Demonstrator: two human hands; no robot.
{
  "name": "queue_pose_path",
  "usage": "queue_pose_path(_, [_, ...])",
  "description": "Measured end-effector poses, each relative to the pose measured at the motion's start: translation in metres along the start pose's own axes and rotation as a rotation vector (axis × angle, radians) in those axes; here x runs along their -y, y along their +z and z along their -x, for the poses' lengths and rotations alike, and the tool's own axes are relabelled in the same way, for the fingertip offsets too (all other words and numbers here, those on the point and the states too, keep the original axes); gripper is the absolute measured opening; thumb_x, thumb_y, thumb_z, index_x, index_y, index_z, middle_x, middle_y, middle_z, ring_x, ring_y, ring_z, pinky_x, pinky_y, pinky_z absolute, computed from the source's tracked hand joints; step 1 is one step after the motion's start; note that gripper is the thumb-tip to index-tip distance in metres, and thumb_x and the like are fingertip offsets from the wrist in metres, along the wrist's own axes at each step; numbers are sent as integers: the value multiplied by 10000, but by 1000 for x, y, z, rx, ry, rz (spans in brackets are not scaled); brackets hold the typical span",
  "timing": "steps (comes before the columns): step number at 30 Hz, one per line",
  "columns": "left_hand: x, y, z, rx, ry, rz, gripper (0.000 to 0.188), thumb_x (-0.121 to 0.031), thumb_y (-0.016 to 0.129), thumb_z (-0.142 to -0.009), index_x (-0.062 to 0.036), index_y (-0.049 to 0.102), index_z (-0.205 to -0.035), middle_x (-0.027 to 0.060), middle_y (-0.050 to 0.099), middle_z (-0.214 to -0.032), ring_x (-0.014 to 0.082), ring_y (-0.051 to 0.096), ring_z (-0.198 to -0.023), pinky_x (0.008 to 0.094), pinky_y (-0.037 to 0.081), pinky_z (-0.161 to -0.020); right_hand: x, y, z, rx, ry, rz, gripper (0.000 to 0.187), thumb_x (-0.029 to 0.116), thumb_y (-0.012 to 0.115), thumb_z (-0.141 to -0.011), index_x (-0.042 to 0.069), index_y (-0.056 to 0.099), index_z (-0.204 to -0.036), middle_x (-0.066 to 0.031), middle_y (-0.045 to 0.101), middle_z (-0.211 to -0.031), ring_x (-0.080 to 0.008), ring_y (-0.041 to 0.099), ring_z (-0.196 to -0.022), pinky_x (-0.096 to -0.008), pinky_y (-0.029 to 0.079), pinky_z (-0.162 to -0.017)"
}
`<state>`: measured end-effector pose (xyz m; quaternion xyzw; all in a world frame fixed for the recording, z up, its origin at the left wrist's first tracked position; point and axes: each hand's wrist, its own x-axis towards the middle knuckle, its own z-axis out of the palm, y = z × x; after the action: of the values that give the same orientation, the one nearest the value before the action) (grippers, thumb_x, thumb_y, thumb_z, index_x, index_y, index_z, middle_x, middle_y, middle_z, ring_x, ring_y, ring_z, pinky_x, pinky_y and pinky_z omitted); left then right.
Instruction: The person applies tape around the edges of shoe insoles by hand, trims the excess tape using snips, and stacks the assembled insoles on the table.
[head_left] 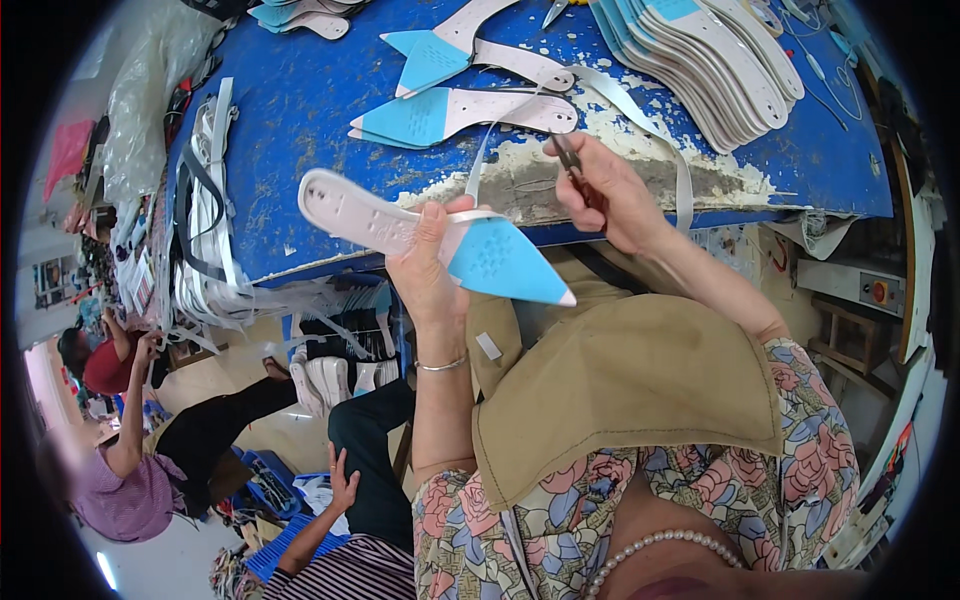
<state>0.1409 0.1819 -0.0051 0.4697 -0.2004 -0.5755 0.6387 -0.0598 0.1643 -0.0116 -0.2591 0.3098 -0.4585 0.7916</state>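
Note:
My left hand [428, 262] grips a shoe insole [512, 262], pale pinkish-white at the heel and light blue at its pointed toe. The insole is held tilted in front of the table's near edge, thumb on top. In my right hand [612, 195], to the right, is a small dark hand tool [568, 158]; fingers hide most of it, so its kind is unclear. A narrow white strip [640, 115] loops over the table and hangs down near my right wrist. Beyond my hands lie overlapping insoles [425, 118] and another crossed pair [438, 62].
A thick stack of insoles [700, 90] stands at the far right of the worn blue table [290, 130]. White strips [208, 235] hang over its left side. Metal blades [553, 12] show at the back edge. People [130, 490] are at the left; a control box [878, 292] is at right.

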Motion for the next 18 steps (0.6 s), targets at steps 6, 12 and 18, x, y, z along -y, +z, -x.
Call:
queue_pose_path(6, [4,2,16,186,-130,-198,306,-297,558,-889,8,551,-868,107,598,-786,188,596,-675,312,512,-616,-5,4,-1,9,-67,684,310,255,500,-924,23,543,-722,18,444,-593,-30,368,-503,-204,294,-446])
queue_pose_path(12, [15,13,30,160,-163,-263,316,-305,645,-835,8,607,-834,78,619,-748,121,570,-655,239,442,-590,-10,3,3,379,-78,1022,398,249,600,-862,0,462,-584,-12,336,-492,-85,316,-498,-285,305,-470])
queue_pose_path(18, [7,21,34,156,-118,-281,290,-279,663,-822,7,612,-814,80,615,-729,119,563,-642,235,437,-594,-33,5,19,159,-124,916,433,257,586,-870,12,408,-561,-6,320,-484,-80,294,-495,-283,290,-458])
